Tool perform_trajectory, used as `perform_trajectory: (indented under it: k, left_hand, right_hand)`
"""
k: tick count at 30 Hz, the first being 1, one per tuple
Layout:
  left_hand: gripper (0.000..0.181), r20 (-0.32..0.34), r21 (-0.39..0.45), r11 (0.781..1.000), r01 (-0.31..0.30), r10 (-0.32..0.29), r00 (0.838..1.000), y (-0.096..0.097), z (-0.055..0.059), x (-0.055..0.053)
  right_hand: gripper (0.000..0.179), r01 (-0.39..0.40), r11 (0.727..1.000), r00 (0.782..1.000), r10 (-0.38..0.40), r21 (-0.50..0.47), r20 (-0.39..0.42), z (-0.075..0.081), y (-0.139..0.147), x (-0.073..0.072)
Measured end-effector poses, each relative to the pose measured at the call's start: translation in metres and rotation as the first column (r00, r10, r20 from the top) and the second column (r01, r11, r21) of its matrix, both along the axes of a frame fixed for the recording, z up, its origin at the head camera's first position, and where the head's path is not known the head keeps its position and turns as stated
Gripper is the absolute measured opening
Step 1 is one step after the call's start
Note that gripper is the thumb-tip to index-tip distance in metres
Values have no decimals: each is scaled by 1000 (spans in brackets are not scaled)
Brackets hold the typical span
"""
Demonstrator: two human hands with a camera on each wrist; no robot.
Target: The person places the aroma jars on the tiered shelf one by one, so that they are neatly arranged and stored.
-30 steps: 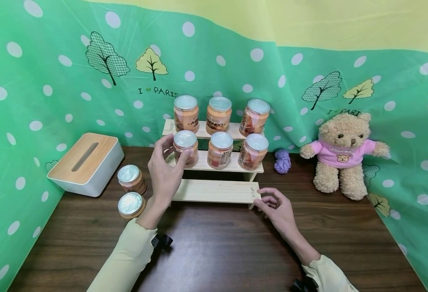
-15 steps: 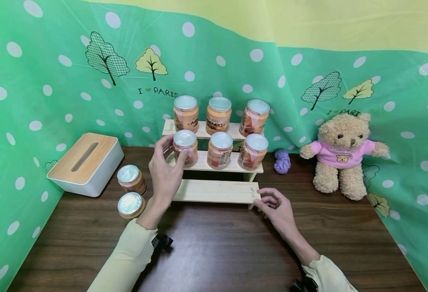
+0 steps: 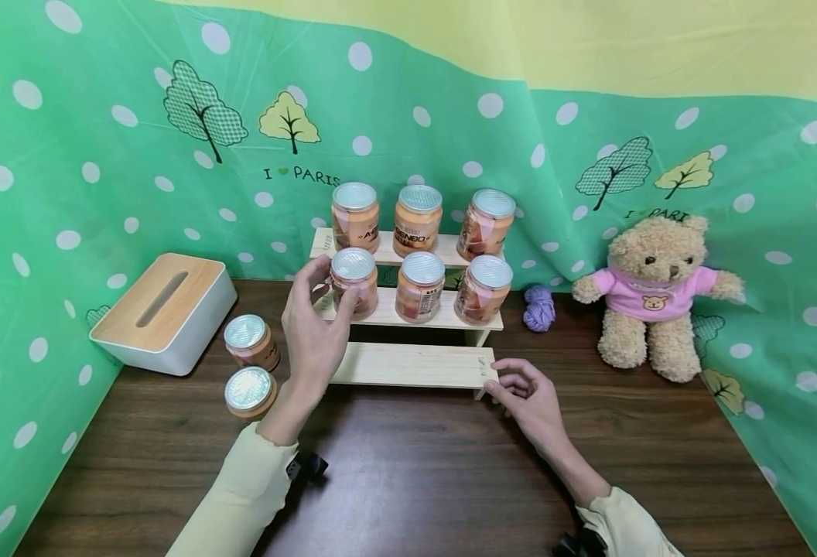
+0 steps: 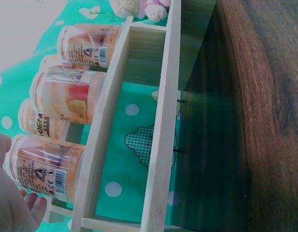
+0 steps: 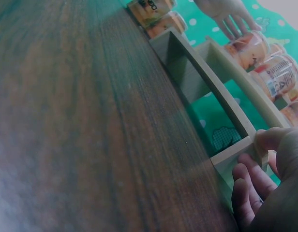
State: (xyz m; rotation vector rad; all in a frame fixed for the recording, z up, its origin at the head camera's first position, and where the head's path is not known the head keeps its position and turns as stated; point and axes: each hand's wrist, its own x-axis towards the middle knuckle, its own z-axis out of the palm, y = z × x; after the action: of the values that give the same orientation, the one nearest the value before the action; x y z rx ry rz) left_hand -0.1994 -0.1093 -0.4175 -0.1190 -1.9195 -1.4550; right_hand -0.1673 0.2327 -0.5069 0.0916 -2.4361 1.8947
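My left hand [image 3: 313,329] grips a clear-lidded jar [image 3: 354,285] of orange contents at the left end of the middle step of a pale wooden tiered rack [image 3: 408,363]. The thumb lies along the jar's front, and some fingers are hidden behind it. That jar [image 4: 45,166] stands upright on its step in the left wrist view. My right hand [image 3: 530,402] pinches the right end of the lowest step; in the right wrist view its thumb is on the corner and the fingers curl by the leg. Two similar jars [image 3: 419,286] share the middle step, and three jars [image 3: 418,220] line the top one.
Two more jars [image 3: 251,340] stand on the dark wooden table [image 3: 408,480] left of my left forearm. Behind them is a white tissue box [image 3: 172,309] with a wooden lid. Purple yarn [image 3: 539,308] and a teddy bear [image 3: 652,302] sit to the right. A green curtain [image 3: 408,100] hangs behind.
My left hand and forearm have shifted very slightly. The jars, the rack and my right hand stay where they were.
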Motion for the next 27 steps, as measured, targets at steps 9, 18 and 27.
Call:
perform_trajectory:
  k: [9, 18, 27]
  left_hand:
    - [57, 21, 11, 1000, 6, -7, 1000, -6, 1, 22]
    - [46, 0, -4, 1000, -9, 9, 1000, -14, -4, 42]
    - [42, -63, -82, 996, -19, 14, 998, -27, -9, 67]
  right_hand:
    - [31, -1, 1000, 1000, 1, -1, -1, 1, 0, 0]
    - [30, -1, 1000, 1000, 1, -2, -7, 0, 0, 1]
    - [31, -4, 1000, 1000, 4, -4, -1, 0, 0, 0]
